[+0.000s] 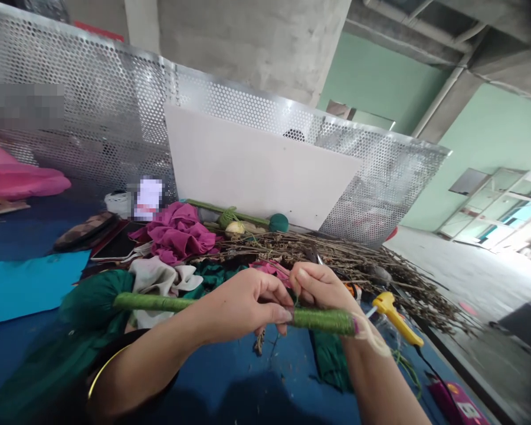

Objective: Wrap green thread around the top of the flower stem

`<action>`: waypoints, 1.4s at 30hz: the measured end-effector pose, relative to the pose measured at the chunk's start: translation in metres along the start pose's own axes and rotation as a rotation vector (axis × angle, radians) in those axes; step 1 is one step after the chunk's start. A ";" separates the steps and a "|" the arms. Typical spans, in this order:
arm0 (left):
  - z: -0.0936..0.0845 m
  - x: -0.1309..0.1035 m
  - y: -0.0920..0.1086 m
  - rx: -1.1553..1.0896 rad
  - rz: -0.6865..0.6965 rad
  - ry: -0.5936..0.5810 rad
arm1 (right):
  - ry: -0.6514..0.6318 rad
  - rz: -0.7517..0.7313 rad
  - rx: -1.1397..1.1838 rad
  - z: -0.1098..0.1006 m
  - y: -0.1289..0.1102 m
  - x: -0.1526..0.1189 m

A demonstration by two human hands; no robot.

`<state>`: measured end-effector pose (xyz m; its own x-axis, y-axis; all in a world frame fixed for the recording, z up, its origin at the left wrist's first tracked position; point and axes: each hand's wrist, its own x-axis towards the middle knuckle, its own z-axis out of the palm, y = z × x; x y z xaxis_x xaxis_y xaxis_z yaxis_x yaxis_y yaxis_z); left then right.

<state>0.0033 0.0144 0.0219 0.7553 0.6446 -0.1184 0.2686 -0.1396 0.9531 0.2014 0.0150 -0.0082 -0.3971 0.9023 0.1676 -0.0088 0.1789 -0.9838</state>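
A long stick wrapped in green yarn (323,320) lies crosswise in front of me, a little above the table. My left hand (265,307) is closed around its middle, the thumb lying along the wrapping. Just above the stick, my right hand (316,286) is closed in a pinch on a thin green strand (297,300) that runs down to the wrapping. The right end of the stick crosses over my right wrist, with pale loose strands hanging from it. Dark green fabric (97,295) bunches at the stick's left end.
Dry twigs (402,283) spread across the back and right. A yellow glue gun (396,319) lies right of my hands. Purple cloth (177,233), a teal yarn ball (278,222), a blue sheet (30,283) and a lit phone (148,198) are behind. A perforated metal screen (248,97) stands beyond.
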 end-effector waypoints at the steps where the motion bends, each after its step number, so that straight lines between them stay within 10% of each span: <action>1: 0.001 0.002 -0.001 0.011 -0.009 0.000 | -0.010 0.032 0.004 -0.004 0.000 0.000; 20: 0.004 0.014 -0.012 0.075 -0.069 -0.080 | -0.141 0.159 0.190 0.008 0.011 0.003; 26: 0.014 0.016 -0.011 0.084 -0.070 -0.024 | -0.255 -0.134 -0.451 -0.005 -0.023 -0.017; 33: 0.009 0.016 -0.009 0.277 0.108 0.284 | 0.072 -0.431 -1.380 0.023 -0.049 -0.049; 42: -0.002 0.000 0.002 0.334 0.173 0.463 | 0.204 -0.649 -1.602 0.046 -0.043 -0.048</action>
<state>0.0022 0.0155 0.0246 0.4859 0.8416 0.2360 0.3946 -0.4521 0.7999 0.1791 -0.0543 0.0231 -0.5843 0.5407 0.6051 0.7848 0.5664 0.2518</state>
